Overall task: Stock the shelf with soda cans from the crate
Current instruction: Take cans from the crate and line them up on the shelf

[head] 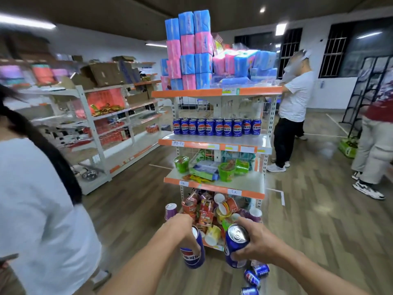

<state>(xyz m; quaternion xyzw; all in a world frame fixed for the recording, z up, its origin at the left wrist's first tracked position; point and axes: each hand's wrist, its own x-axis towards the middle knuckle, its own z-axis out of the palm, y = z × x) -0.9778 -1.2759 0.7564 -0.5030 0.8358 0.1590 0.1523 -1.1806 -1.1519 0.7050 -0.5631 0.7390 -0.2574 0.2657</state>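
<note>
Gripping one blue soda can (236, 248), the right hand (258, 241) hovered low before the shelf (214, 143); the left hand (182, 226) gripped another can (194, 255).

Blue and pink tissue packs (189, 50) are stacked at upper centre. Green noodle bowls (226, 171) sit lower, at centre; red cups (207, 209) are piled below them. Cardboard boxes (104, 73) top a rack (93, 133) at the left. A person in white (294, 107) stands at the right, another (36, 199) at the left edge.
</note>
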